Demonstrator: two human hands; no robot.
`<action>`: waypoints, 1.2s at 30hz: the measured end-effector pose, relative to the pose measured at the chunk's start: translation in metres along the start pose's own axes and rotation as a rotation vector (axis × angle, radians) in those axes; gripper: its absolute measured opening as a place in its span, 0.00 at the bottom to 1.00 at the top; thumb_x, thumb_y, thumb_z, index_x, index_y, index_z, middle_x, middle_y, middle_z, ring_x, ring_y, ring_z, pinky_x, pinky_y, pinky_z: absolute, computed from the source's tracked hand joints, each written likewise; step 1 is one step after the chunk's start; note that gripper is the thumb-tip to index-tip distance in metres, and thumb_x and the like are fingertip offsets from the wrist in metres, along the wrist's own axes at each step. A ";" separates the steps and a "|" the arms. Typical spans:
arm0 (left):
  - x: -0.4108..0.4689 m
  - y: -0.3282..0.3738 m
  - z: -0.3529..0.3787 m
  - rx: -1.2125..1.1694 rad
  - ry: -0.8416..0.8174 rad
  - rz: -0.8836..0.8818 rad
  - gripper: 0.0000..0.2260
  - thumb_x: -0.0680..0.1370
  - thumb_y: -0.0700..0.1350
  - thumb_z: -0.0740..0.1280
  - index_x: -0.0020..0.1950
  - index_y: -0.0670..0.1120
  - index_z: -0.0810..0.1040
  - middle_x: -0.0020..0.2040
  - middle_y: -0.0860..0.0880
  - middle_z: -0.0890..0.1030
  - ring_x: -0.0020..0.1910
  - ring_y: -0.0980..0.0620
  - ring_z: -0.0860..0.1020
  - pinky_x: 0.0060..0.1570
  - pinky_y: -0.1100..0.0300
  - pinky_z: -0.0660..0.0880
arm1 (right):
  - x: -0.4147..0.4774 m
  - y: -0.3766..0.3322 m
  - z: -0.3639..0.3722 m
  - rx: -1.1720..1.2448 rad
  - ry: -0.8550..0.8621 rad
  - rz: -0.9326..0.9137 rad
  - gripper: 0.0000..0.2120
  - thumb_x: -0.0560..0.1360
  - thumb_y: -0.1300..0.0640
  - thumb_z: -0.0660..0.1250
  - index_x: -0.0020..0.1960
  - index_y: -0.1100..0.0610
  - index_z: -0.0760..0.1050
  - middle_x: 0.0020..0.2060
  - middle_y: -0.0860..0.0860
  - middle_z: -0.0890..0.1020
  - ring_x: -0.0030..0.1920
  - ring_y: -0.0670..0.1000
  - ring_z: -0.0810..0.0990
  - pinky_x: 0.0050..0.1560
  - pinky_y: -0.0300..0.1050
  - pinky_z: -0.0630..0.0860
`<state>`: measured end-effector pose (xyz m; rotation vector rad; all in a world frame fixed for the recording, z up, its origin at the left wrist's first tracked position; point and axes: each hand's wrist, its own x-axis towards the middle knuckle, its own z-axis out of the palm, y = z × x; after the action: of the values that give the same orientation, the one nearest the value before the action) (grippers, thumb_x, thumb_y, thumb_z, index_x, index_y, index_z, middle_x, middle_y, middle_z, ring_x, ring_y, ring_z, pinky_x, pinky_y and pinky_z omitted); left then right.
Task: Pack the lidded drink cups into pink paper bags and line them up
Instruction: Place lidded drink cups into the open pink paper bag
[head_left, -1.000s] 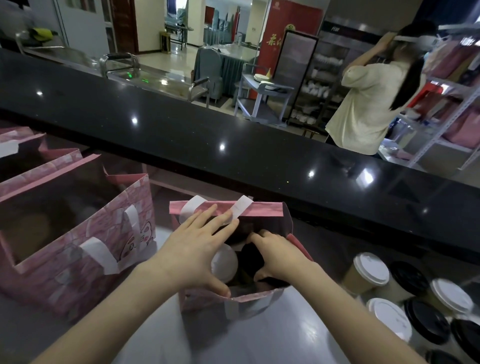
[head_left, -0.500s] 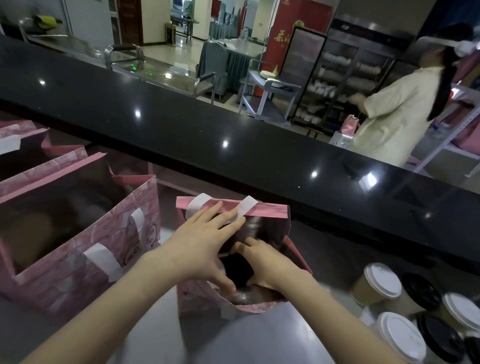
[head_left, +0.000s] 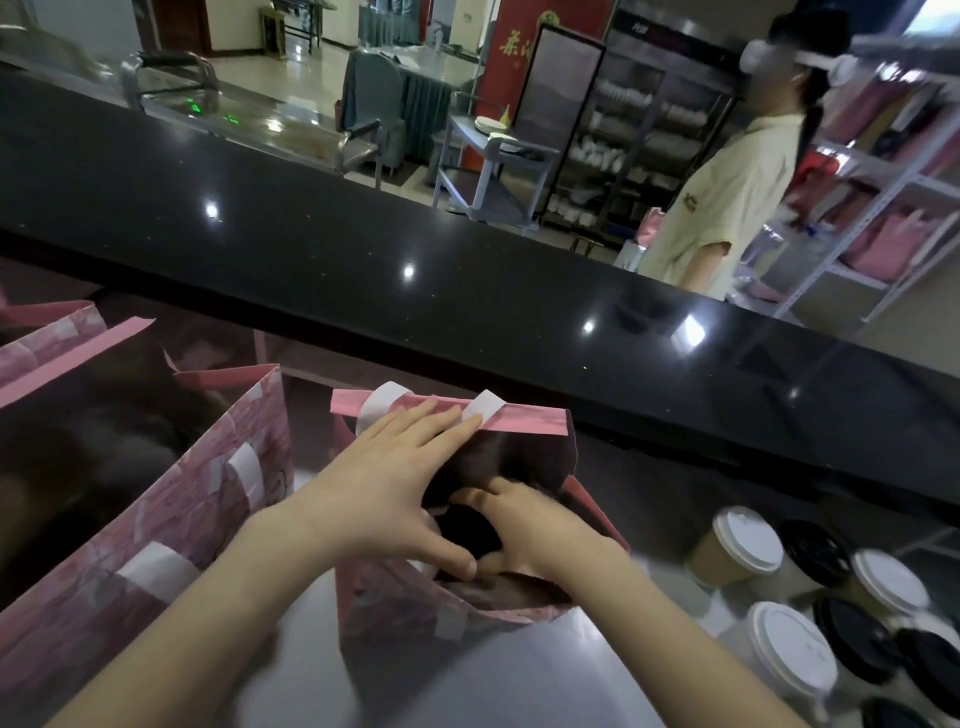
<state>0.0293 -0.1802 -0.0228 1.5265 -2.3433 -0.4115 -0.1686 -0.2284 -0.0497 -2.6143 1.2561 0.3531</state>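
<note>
An open pink paper bag (head_left: 524, 422) with white handles stands in the middle of the steel worktop. My left hand (head_left: 384, 493) lies flat across its mouth, fingertips on the far rim, thumb against my right hand. My right hand (head_left: 540, 535) is down inside the bag, fingers curved round a black-lidded cup (head_left: 470, 530). The rest of the bag's inside is hidden by my hands. Several loose cups stand at the right: a white-lidded cup (head_left: 748, 540), a black-lidded one (head_left: 815, 552) and a second white-lidded cup (head_left: 789, 649).
A second open pink bag (head_left: 223, 467) stands close on the left, with more pink bags (head_left: 52, 338) behind it. A raised black counter ledge (head_left: 467, 291) runs along the far side. Beyond it a person in a pale shirt (head_left: 727, 192) stands by shelves.
My left hand slid forward over the bag's mouth and now covers the white lid seen earlier. My right hand stayed inside the bag. The person behind the counter turned and lowered their arms.
</note>
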 end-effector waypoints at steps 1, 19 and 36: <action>-0.001 -0.001 -0.001 -0.007 0.000 0.004 0.55 0.59 0.74 0.66 0.77 0.60 0.41 0.79 0.60 0.44 0.75 0.61 0.37 0.73 0.61 0.37 | -0.008 0.001 -0.005 0.029 0.050 -0.002 0.35 0.70 0.43 0.70 0.73 0.45 0.61 0.68 0.49 0.70 0.65 0.53 0.70 0.64 0.51 0.71; -0.001 0.053 0.017 0.067 0.047 -0.081 0.35 0.71 0.68 0.64 0.75 0.58 0.61 0.79 0.53 0.52 0.77 0.55 0.51 0.73 0.59 0.52 | -0.115 0.083 -0.025 -0.287 0.639 0.040 0.10 0.61 0.62 0.80 0.37 0.54 0.81 0.47 0.51 0.85 0.57 0.54 0.82 0.59 0.56 0.76; 0.030 0.198 0.068 0.337 0.250 -0.316 0.16 0.66 0.44 0.77 0.53 0.54 0.83 0.62 0.50 0.79 0.65 0.45 0.74 0.65 0.46 0.69 | -0.217 0.176 0.014 -0.076 0.758 -0.180 0.03 0.68 0.56 0.74 0.41 0.54 0.82 0.45 0.48 0.84 0.45 0.52 0.81 0.45 0.46 0.79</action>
<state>-0.1742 -0.1255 -0.0021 1.9829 -2.0560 0.1127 -0.4403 -0.1721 -0.0123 -3.0048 1.1692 -0.6989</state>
